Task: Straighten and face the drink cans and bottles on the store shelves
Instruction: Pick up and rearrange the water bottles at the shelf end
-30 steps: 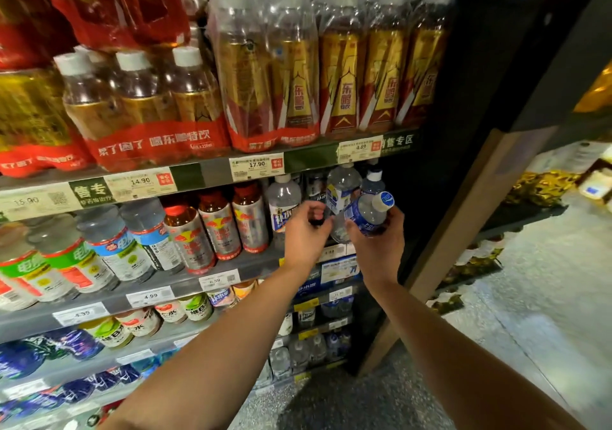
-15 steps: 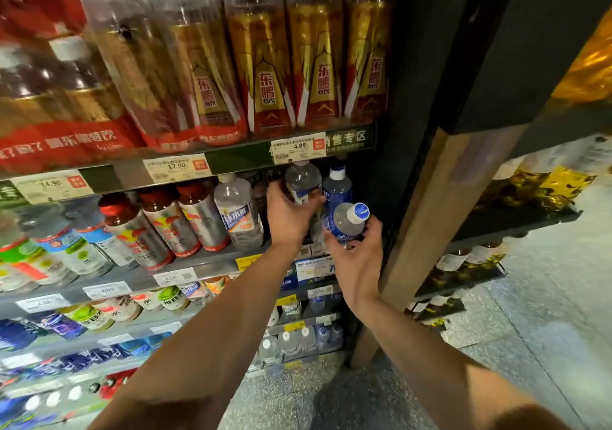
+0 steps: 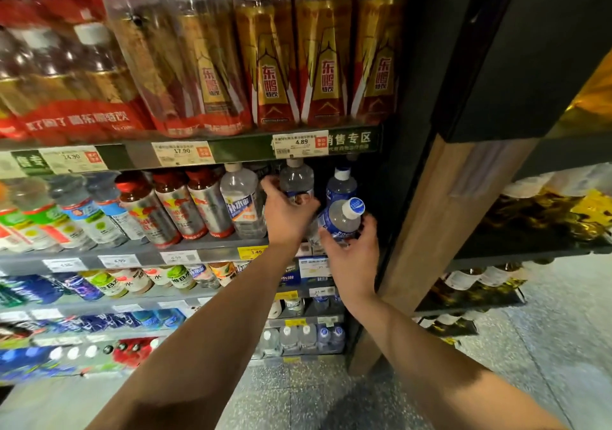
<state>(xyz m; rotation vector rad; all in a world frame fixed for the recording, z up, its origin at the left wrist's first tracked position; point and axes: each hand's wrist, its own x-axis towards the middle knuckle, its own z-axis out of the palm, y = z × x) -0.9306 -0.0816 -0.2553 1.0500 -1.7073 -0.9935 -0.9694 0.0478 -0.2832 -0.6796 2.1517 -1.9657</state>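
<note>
On the second shelf (image 3: pixel 205 253) from the top, counted left to right: three pale bottles with green, blue and white labels (image 3: pixel 82 221), blurred; three red-capped silver bottles (image 3: pixel 178 207); one clear bottle with a blue-and-orange label (image 3: pixel 241 204); one clear grey-capped bottle (image 3: pixel 295 178); one blue bottle standing at the far right (image 3: pixel 341 186); one blue-labelled bottle with a white cap (image 3: pixel 342 219) tipped forward off the row.

Left hand (image 3: pixel 286 212) reaches into the shelf, fingers curled round the lower body of the clear grey-capped bottle, which stands upright. Right hand (image 3: pixel 354 257) sits just right of it and lower, fingers wrapped round the base of the tipped blue-labelled bottle, cap pointing up and toward the camera. That bottle lies between the two hands, in front of the standing blue one. Hands nearly touching.

Above: shrink-wrapped packs of gold-and-red drink bottles (image 3: pixel 271 65), five fronts readable. Price tags (image 3: pixel 300 143) along the shelf edge. Lower shelves (image 3: pixel 165 297) carry blurred small bottles. Right: a dark end panel (image 3: pixel 427 82) with a wooden post (image 3: pixel 440 217) bounds the bay.
</note>
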